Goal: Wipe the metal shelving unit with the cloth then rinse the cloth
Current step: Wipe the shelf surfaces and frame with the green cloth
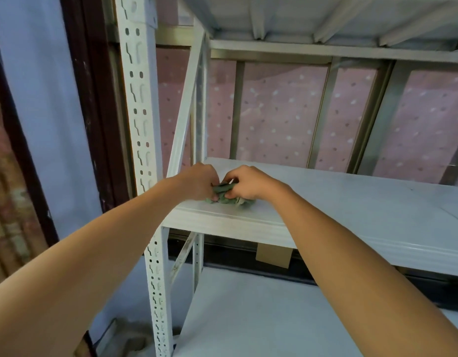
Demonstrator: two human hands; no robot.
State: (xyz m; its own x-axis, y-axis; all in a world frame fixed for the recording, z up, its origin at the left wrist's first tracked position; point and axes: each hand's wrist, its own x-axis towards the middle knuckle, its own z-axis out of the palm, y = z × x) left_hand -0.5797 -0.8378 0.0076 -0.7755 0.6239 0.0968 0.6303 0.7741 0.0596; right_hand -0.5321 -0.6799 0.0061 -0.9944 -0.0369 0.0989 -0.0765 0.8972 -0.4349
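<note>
Your fingers on both hands are curled in and pinching the cloth (229, 194). The left hand (198, 180) grips the left end of it, and the right hand (248, 182) grips the top and right side. The two hands are almost touching, with the cloth bunched up between them.

The cloth is green and crumpled. It rests on the middle shelf (351, 210), near the shelf's front left corner. A bit of cloth sticks out under your right hand, on the side away from the corner.

Both your arms reach out straight from the bottom of the view to that shelf.

The shelf is white and flat. A white post (141, 119) with rows of holes stands at its front left corner, just left of your left hand. A thin slanted bar (184, 109) runs up behind that hand. Another shelf (248, 313) sits below the middle shelf, and one more (325, 19) is above it. Behind the middle shelf is a pink curtain (282, 112) with pale dots. To the left of the post is a blue wall (55, 112).
</note>
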